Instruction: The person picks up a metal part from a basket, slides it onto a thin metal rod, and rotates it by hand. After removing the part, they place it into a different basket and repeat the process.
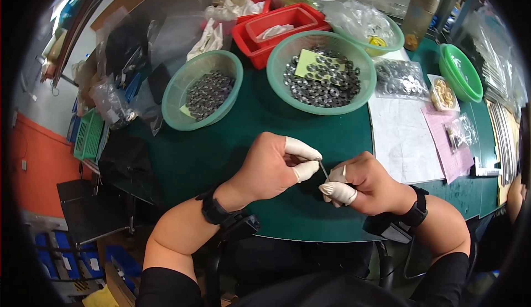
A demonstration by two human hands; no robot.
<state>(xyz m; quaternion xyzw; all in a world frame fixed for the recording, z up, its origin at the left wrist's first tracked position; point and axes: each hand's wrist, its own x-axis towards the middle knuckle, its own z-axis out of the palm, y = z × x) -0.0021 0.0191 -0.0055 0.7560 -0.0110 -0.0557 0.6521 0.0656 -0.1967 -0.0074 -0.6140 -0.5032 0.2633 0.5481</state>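
Above the green tabletop, my two hands come close together, with white finger cots on the thumbs and fingers. A thin metal rod (pixel 324 170) spans the gap between them. Its lower end is pinched by the thumb and finger of my right hand (pixel 368 185). The upper end meets the fingertips of my left hand (pixel 265 166), which are pressed together; any small part between them is hidden. Beyond my hands stands a green plastic basin (pixel 274 88) of small ring-shaped metal parts (pixel 326 88). Left of it, another green basin (pixel 168 102) holds more small dark metal parts (pixel 210 94).
Red trays (pixel 254 58) with white cloths are at the back. A basin of clear bags (pixel 399 38) and a tall bottle (pixel 420 14) stand back right. Bagged rings (pixel 401 77), white paper (pixel 401 141) and a pink sheet (pixel 451 155) lie right. A black chair (pixel 91 210) is at left.
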